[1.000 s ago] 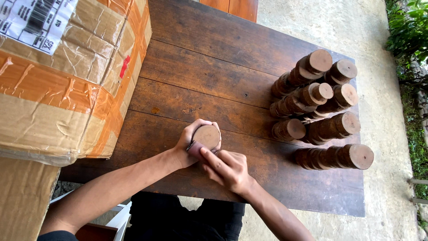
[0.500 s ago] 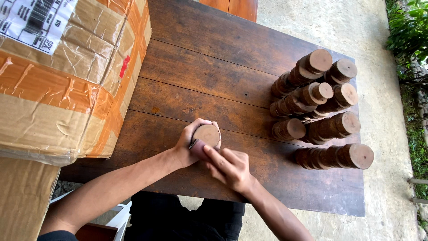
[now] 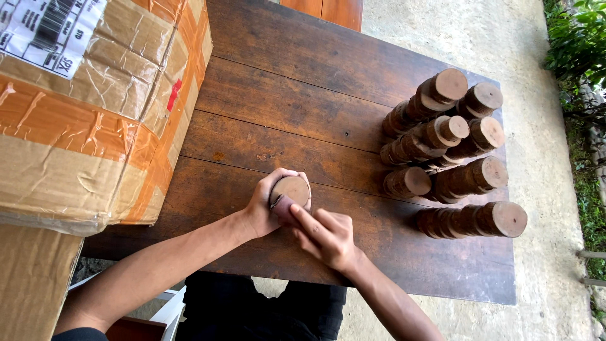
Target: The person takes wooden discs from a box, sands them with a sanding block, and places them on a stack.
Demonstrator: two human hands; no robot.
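Left hand point(image 3: 265, 205) clenched around a wood disc point(image 3: 291, 190) on the desk point(image 3: 271, 107); right hand point(image 3: 325, 235) pinches a dark pad point(image 3: 284, 207) against its edge, left of the disc stacks point(image 3: 451, 148). Sanding appears underway; turning the disc seems next.

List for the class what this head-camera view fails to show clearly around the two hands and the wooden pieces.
- Wooden disc: its underside and edge are covered by the left hand.
- Small reddish piece under the right hand: fingers cover most of it; its kind cannot be told.
- Stacks of wooden discs: their count is too small to tell.
- Cardboard box: cut off by the left and top edges.
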